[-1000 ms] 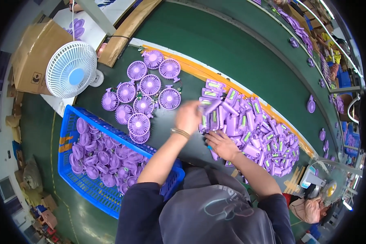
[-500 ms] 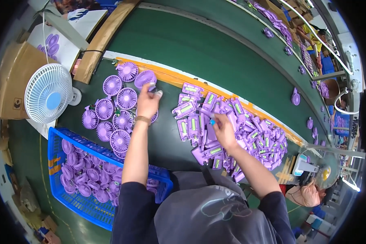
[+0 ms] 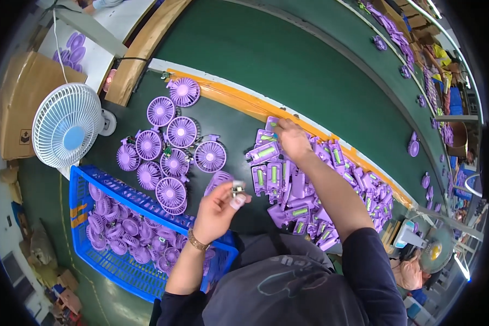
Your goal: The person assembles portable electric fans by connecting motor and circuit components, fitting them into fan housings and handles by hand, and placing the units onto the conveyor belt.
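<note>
My left hand point(image 3: 214, 212) is closed, fingertips pinching the small circuit board end of a purple fan head point(image 3: 219, 181). It is above the near part of the dark table. At the far left edge of a pile of purple handle casings point(image 3: 299, 187), many with green batteries in them, my right hand point(image 3: 293, 140) has its fingers curled over one handle casing point(image 3: 271, 124). The fingertips are partly hidden there. Between the left hand and the table's left side lie several purple fan heads point(image 3: 181, 132), some with boards and wires showing.
A blue crate point(image 3: 141, 198) full of fan heads stands at the near left. A white desk fan point(image 3: 68, 125) and a cardboard box point(image 3: 30, 108) are at the left. Beyond an orange-taped ledge point(image 3: 228, 98) runs a green conveyor belt point(image 3: 288, 60) with scattered purple parts.
My left hand has come back toward me from the far fan heads, now with a fan head in it. My right hand has moved from the pile's middle to its far left edge.
</note>
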### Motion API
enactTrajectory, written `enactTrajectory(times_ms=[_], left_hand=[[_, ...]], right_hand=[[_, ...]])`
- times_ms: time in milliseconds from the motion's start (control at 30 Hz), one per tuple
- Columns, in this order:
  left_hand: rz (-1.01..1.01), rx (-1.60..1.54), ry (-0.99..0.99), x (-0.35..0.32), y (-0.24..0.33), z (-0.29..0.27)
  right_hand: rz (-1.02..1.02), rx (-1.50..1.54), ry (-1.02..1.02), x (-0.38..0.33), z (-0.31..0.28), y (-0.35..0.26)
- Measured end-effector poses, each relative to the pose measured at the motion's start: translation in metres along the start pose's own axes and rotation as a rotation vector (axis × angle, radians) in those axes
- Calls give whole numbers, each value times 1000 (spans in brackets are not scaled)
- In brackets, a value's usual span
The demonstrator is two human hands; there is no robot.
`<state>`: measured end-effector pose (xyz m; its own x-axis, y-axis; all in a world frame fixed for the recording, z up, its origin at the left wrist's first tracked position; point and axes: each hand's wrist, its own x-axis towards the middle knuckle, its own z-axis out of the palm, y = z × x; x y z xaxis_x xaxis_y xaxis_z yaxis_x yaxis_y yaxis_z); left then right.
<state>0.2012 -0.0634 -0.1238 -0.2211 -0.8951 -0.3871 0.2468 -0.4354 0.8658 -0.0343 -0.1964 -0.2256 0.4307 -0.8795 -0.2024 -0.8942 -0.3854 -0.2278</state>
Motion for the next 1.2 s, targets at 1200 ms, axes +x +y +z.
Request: enactTrajectory(times_ms=[1200], left_hand=[[-30, 260, -707, -86, 6, 295]], right_hand=[[334, 1935, 686, -436, -121, -54]])
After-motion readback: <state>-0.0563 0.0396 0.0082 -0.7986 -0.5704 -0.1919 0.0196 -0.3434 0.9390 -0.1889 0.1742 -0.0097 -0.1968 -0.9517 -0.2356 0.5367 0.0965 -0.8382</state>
